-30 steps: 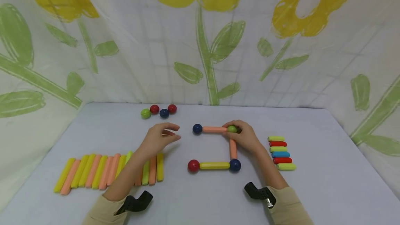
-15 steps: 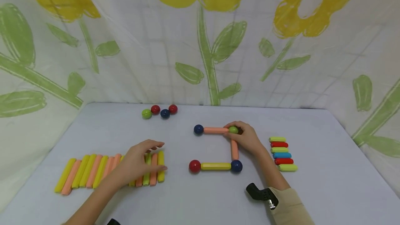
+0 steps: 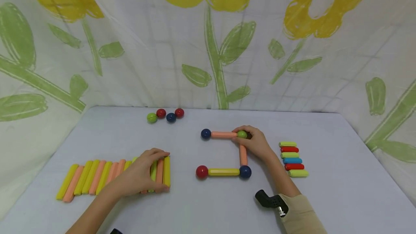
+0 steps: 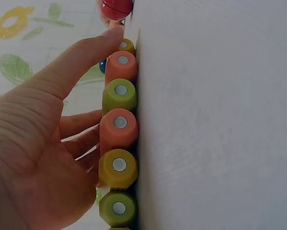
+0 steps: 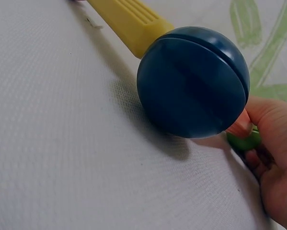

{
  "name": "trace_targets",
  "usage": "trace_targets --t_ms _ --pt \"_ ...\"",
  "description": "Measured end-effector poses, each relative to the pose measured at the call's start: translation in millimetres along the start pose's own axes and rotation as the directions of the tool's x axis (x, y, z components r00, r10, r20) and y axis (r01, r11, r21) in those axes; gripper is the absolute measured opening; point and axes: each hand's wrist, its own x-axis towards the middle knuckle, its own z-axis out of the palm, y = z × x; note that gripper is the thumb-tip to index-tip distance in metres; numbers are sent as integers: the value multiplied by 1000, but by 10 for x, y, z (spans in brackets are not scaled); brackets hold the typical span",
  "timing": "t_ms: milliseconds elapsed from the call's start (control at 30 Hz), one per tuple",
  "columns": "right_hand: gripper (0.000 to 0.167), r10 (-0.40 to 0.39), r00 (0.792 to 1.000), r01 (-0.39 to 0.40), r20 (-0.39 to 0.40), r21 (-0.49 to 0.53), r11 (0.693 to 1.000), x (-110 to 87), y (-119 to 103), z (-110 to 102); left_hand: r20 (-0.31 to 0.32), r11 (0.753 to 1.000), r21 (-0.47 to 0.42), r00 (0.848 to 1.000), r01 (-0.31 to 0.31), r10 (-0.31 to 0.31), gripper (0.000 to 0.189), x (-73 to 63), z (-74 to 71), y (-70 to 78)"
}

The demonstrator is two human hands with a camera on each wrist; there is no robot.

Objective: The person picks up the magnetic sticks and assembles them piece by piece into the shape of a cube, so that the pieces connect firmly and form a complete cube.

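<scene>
At the right end of a row of magnetic rods, my left hand (image 3: 139, 172) pinches a yellow magnetic rod (image 3: 167, 170) lengthwise, fingertips at its far end and thumb at its near end. In the left wrist view the thumb covers part of that rod's end (image 4: 126, 45). My right hand (image 3: 255, 142) holds a green ball (image 3: 242, 134), the corner of a three-sided frame. Two orange rods (image 3: 223, 135) meet at this ball. One leads to a blue ball (image 3: 206, 134), the other to a nearer blue ball (image 5: 193, 84). A yellow rod (image 3: 223, 172) links that one to a red ball (image 3: 202, 172).
Yellow, orange and green rods (image 3: 86, 177) lie side by side at the left, partly under my left hand. Loose green, red and blue balls (image 3: 171, 117) sit at the back. Several short coloured rods (image 3: 292, 160) are stacked in a column right of my right forearm.
My left hand has come down and left from beside the frame to the rod row, then closed onto the ends of the rightmost yellow rod. The right hand stays on the green ball.
</scene>
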Motion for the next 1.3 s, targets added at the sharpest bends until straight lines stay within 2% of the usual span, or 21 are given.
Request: trace_targets --t_ms 167,333,433,467,500,567,633,700,767,833,900,1000,1033,1200,1267,1300 --pt "29 -5 1000 5 -1 1 1000 -1 2 -3 -30 1000 -25 1000 -6 5 89 33 10 -2" --pt "29 -15 1000 15 1 5 1000 5 15 1 -87 998 -66 996 -15 9 85 103 5 67" --pt "28 -14 1000 14 0 6 1000 8 22 2 -106 985 -170 994 -9 -9 83 164 1 131" --pt "28 -14 1000 14 1 7 1000 8 24 3 -96 971 -238 995 0 -23 83 183 0 152" --pt "29 -14 1000 14 0 8 1000 8 26 3 -78 947 -321 996 19 -47 82 201 1 172" --pt "29 -14 1000 14 0 10 1000 8 33 3 -24 872 -484 994 78 -103 82 237 8 209" --pt "29 -16 1000 16 -1 11 1000 9 42 3 39 782 -605 987 146 -155 81 273 20 243" --pt "29 -19 1000 19 -3 14 1000 11 49 5 96 702 -684 979 198 -183 80 309 41 264" --pt "29 -20 1000 20 -3 17 1000 12 53 6 135 650 -725 972 228 -191 78 348 70 281" --pt "29 -24 1000 24 -1 20 1000 13 53 10 163 598 -768 973 231 -167 77 380 98 283" --pt "29 -25 1000 25 0 23 999 14 50 13 180 564 -794 974 226 -137 77 409 119 282" --pt "30 -31 1000 31 3 24 999 16 48 16 200 536 -814 975 222 -100 76 450 135 281" --pt "30 -31 1000 31 2 23 999 17 50 15 206 532 -816 974 226 -98 75 465 139 281" --pt "29 -28 1000 28 0 18 999 16 53 7 207 465 -855 973 230 -102 63 549 185 295" --pt "29 -26 1000 26 0 17 1000 14 47 5 194 452 -863 974 225 -114 61 587 221 305" --pt "29 -24 1000 24 0 19 1000 13 42 4 188 461 -859 975 223 -120 61 606 242 312"
